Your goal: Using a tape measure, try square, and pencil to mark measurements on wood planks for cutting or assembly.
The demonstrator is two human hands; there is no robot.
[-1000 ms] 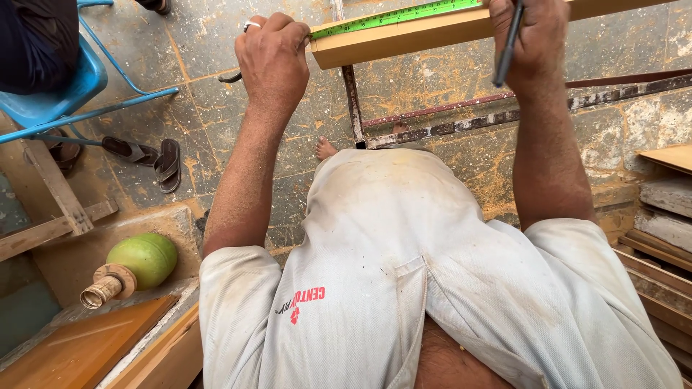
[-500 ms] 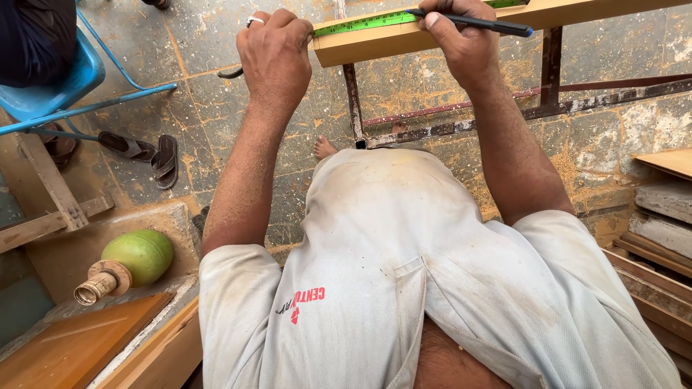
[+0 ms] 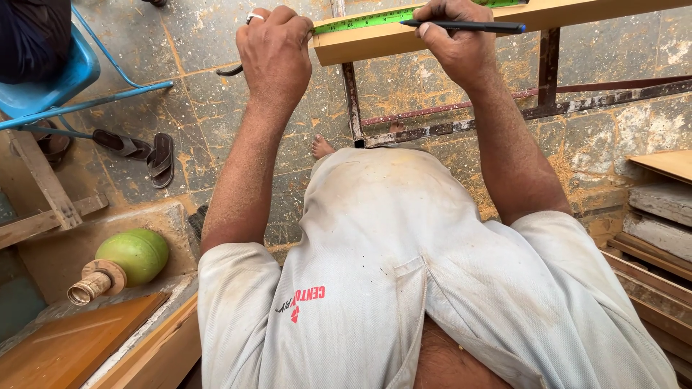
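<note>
Fingers of the left hand (image 3: 274, 54) curl tight, pinning a green tape measure (image 3: 364, 20) onto the wooden plank's (image 3: 432, 32) near end. Further right, the right hand (image 3: 458, 47) pinches a dark pen (image 3: 468, 27) lying flat along that plank.

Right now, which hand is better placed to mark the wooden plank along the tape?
The right hand: it holds the pen over the green measuring tape on the wooden plank. The left hand is busy pinning the tape's end.
</note>
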